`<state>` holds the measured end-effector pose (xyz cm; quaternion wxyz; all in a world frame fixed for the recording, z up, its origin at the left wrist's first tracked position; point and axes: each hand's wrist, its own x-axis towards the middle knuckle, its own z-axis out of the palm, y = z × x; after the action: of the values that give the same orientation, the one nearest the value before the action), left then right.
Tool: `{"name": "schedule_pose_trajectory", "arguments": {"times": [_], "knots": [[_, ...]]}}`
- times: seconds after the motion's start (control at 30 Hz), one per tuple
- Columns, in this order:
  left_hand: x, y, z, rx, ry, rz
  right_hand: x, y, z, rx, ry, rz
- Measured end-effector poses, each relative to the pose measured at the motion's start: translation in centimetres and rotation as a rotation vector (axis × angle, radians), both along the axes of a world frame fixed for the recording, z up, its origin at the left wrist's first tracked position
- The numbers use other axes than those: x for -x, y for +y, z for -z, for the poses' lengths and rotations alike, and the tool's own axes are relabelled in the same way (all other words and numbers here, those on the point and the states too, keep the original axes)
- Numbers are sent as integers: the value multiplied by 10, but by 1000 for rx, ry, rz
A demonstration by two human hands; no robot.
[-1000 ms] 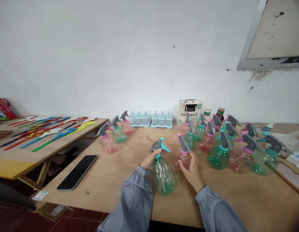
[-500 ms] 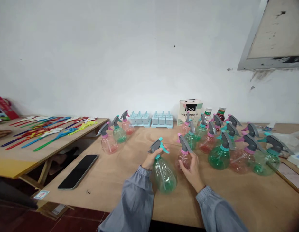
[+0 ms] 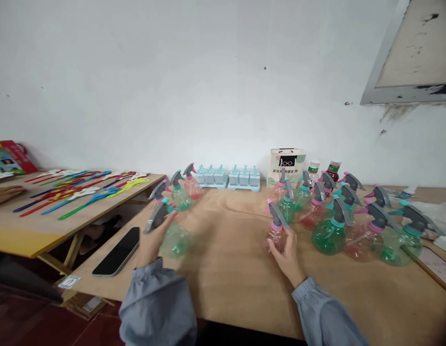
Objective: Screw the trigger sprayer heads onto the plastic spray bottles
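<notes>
My left hand (image 3: 154, 242) grips a green spray bottle (image 3: 174, 239) by its neck, just under the grey and teal trigger head, and holds it over the left part of the wooden table (image 3: 237, 269). The bottle is blurred by motion and sits close to a pink spray bottle (image 3: 161, 192). My right hand (image 3: 286, 252) is wrapped round a pink spray bottle (image 3: 276, 230) with a grey and pink trigger, which stands upright near the table's middle.
Several green and pink spray bottles (image 3: 348, 221) crowd the right side. Two more bottles (image 3: 185, 190) stand at the back left. A black phone (image 3: 117, 251) lies near the left edge. Light blue moulds (image 3: 228, 178) and a small box (image 3: 286, 166) line the wall.
My left hand has carried the green bottle from the table's middle to the left, toward the bottles at the back left. My right hand stays on the pink bottle.
</notes>
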<state>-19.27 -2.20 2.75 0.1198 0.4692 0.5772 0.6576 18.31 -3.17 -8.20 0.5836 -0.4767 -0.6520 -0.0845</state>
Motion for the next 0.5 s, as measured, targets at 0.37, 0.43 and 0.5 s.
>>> {"name": "schedule_pose_trajectory", "arguments": {"times": [0.37, 0.43, 0.5], "knots": [[78, 16, 33, 11, 286, -372, -1, -1, 1, 32, 17, -20], [87, 19, 39, 1, 356, -478, -1, -1, 0, 36, 22, -23], [97, 24, 42, 18, 381, -536, -1, -1, 0, 33, 27, -25]]}}
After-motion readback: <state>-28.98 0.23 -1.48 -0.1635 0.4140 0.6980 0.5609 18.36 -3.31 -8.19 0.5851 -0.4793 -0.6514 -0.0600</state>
